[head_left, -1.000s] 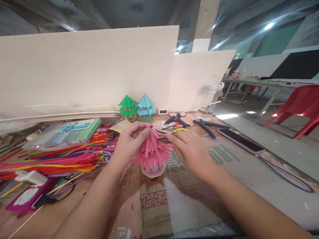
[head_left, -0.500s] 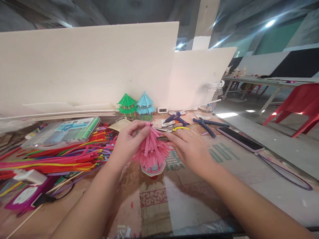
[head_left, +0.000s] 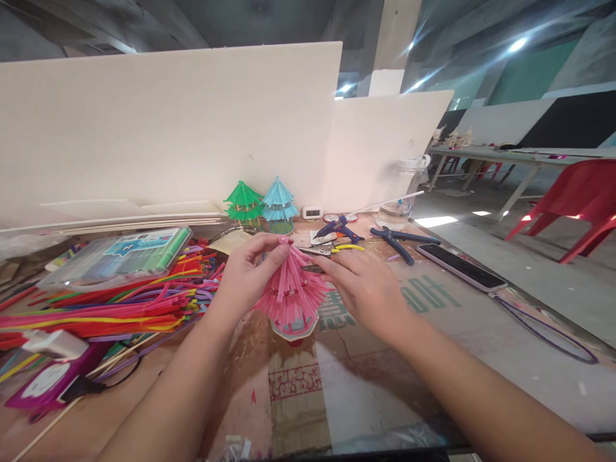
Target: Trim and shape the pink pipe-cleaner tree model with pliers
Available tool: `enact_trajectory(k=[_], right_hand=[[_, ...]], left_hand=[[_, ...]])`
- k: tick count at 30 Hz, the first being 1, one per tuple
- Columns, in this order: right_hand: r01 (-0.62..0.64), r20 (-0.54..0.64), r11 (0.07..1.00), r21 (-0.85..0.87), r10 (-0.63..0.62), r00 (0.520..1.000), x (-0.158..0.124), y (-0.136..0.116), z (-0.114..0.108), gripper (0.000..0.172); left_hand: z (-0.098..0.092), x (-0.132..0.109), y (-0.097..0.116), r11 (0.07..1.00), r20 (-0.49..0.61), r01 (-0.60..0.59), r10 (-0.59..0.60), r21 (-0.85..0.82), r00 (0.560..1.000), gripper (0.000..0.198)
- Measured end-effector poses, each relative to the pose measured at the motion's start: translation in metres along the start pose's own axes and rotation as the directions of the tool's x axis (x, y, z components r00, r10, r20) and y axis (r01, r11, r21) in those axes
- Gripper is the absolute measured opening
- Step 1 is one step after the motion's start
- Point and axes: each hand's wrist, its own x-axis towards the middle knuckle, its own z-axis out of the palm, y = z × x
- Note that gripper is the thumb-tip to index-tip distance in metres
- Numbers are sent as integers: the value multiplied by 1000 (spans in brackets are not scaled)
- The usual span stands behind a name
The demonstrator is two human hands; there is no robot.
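Note:
A pink two-tiered model pavilion (head_left: 292,292) made of fuzzy pipe-cleaner strips stands on a pale base in front of me. My left hand (head_left: 250,269) pinches the peak of its roof between thumb and fingers. From the right side, my right hand (head_left: 363,285) is closed around a tool with a dark metal tip (head_left: 312,269), which touches or nearly touches the upper roof strips. Most of that tool is hidden by the fingers, so its kind is unclear. Just behind my right hand lies a yellow-handled tool (head_left: 349,248).
Green (head_left: 243,202) and blue (head_left: 279,202) model pavilions stand at the back. Bundled pipe cleaners (head_left: 120,314), a marker case (head_left: 120,260) and a purple power strip (head_left: 58,378) lie left. A glue gun (head_left: 339,228), blue-handled pliers (head_left: 397,242), phone (head_left: 459,266) and water jug (head_left: 402,199) are right.
The view has shifted very slightly. Both hands stay at the pink pavilion with nearly the same grip, and the dark tip remains by the upper roof.

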Motion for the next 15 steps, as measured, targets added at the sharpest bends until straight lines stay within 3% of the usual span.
enact_trajectory(k=[8, 15], right_hand=[[4, -57, 1000, 15, -3, 998, 2, -2, -2, 31], [3, -73, 999, 50, 0, 997, 0, 1, 0, 29]], left_hand=[[0, 0, 1, 999, -12, 28, -29, -30, 1000, 28], [-2, 1, 4, 978, -51, 151, -160, -142, 986, 39]])
